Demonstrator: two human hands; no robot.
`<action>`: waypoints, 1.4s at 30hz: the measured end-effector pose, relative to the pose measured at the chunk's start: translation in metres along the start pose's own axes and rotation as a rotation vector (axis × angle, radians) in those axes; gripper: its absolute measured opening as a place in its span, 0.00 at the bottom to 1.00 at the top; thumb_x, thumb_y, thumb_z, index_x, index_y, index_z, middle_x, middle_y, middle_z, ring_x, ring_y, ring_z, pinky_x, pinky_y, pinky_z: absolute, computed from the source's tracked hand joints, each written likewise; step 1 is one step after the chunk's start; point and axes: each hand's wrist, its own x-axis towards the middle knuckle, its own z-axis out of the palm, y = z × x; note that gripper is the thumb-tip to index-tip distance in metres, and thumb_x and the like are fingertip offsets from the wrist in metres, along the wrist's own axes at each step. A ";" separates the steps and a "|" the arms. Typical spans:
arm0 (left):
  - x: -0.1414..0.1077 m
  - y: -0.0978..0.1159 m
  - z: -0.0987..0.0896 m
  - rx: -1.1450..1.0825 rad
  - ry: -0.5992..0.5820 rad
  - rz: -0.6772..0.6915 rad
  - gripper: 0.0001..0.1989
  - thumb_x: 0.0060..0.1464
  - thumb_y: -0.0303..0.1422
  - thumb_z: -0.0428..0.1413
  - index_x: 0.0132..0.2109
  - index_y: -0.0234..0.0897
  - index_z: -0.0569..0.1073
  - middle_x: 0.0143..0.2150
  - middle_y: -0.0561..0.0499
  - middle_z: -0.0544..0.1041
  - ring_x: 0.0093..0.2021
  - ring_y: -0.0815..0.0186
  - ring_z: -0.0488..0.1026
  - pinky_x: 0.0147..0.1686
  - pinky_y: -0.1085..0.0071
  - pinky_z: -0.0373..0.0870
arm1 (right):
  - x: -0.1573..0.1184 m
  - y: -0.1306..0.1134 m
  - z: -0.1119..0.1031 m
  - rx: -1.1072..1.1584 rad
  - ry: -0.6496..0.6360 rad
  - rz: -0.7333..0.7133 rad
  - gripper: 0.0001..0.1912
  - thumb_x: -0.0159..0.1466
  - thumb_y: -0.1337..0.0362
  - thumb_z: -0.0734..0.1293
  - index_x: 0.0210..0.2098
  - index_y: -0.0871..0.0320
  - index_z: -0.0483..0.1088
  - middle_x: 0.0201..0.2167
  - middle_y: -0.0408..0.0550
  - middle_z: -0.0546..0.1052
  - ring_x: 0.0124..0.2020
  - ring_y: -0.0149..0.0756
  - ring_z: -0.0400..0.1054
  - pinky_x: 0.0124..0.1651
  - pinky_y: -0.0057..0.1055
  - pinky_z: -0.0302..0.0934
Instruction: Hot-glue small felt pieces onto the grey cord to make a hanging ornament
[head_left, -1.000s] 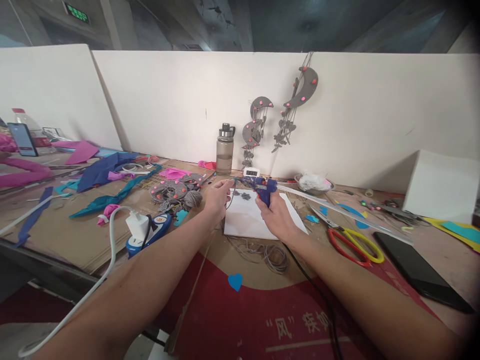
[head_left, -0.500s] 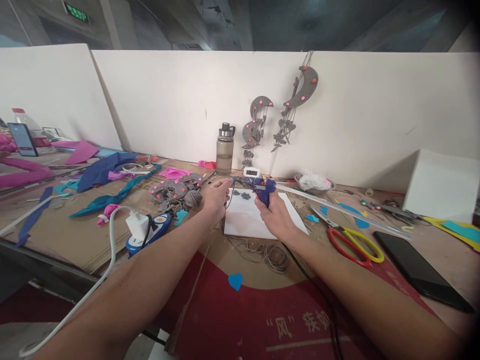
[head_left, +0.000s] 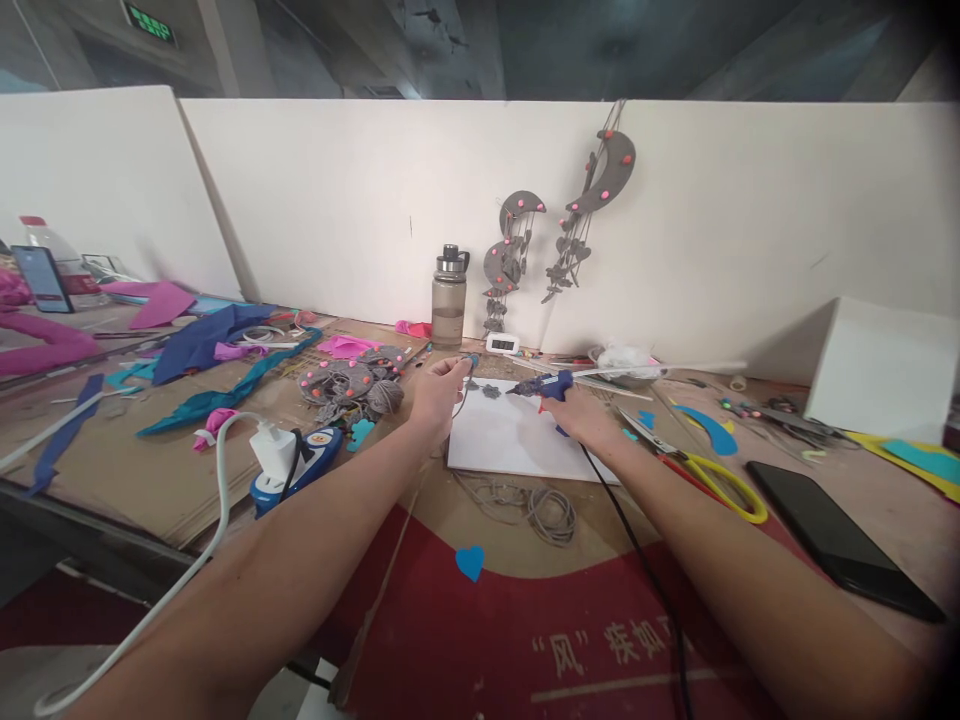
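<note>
My left hand (head_left: 437,398) is closed in a pinch over the left edge of a white board (head_left: 506,440). At its fingertips is a small dark bluish piece (head_left: 472,360), too small to make out fully, with a grey cord (head_left: 463,396) hanging below. My right hand (head_left: 581,415) is wrapped round a blue hot glue gun (head_left: 553,384), whose nozzle points left above the board. A long clear glue stick (head_left: 697,367) sticks out behind the gun. Small grey felt flowers (head_left: 491,391) lie on the board, left of the nozzle.
Red-and-yellow scissors (head_left: 724,485) and a black phone (head_left: 832,540) lie at right. A bottle (head_left: 448,300) and small clock (head_left: 502,343) stand behind the board. Coiled cord (head_left: 553,515) lies in front; a power strip (head_left: 296,470) sits left. Grey moon ornaments (head_left: 615,170) hang at the back.
My right hand has drawn the glue gun to the right, away from my left hand, and its glue stick now lies more level. The left hand keeps its pinch, almost in place.
</note>
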 end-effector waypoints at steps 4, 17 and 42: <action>-0.003 0.000 0.003 -0.008 -0.050 0.030 0.13 0.41 0.37 0.63 0.25 0.34 0.67 0.19 0.59 0.58 0.18 0.79 0.50 0.17 0.79 0.43 | -0.003 0.003 -0.002 -0.106 -0.028 -0.026 0.21 0.59 0.50 0.61 0.22 0.61 0.71 0.30 0.66 0.77 0.35 0.51 0.72 0.36 0.39 0.61; -0.031 0.017 0.019 0.384 -0.057 0.355 0.07 0.43 0.34 0.62 0.24 0.37 0.74 0.25 0.52 0.70 0.29 0.68 0.63 0.28 0.74 0.57 | -0.041 -0.054 -0.006 0.805 0.115 -0.358 0.14 0.52 0.65 0.62 0.39 0.55 0.60 0.39 0.48 0.72 0.42 0.36 0.67 0.45 0.36 0.62; -0.035 0.027 0.025 0.417 -0.171 0.206 0.09 0.44 0.35 0.61 0.23 0.34 0.73 0.20 0.55 0.67 0.22 0.74 0.56 0.21 0.76 0.50 | -0.052 -0.059 -0.013 0.524 0.407 -0.468 0.05 0.61 0.64 0.62 0.29 0.57 0.67 0.27 0.43 0.68 0.28 0.31 0.59 0.34 0.30 0.54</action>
